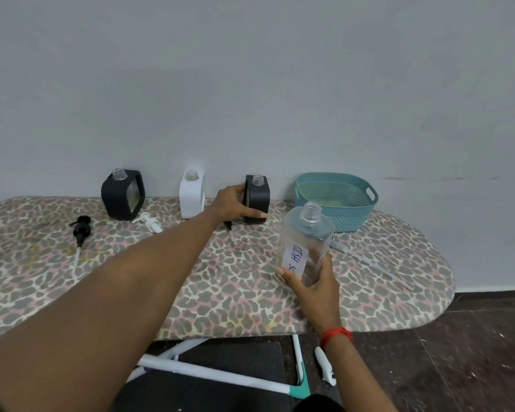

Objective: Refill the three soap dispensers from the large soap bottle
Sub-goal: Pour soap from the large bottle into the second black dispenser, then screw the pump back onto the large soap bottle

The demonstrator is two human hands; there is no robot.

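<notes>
Dispensers stand in a row at the back of the leopard-print ironing board [220, 286], against the wall, all three with open necks: a black one [122, 194] at the left, a white one [191, 197] in the middle, and a second black one [257, 200] at the right. The left hand [235, 203] grips that right-hand dispenser, fingers wrapped round its side. The right hand [312, 281] clasps the lower part of the large soap bottle [305, 242], clear, uncapped, labelled and slightly tilted, just in front of a teal basket [348, 218]. A black pump [80, 230] and a white pump [149, 223] lie on the board.
</notes>
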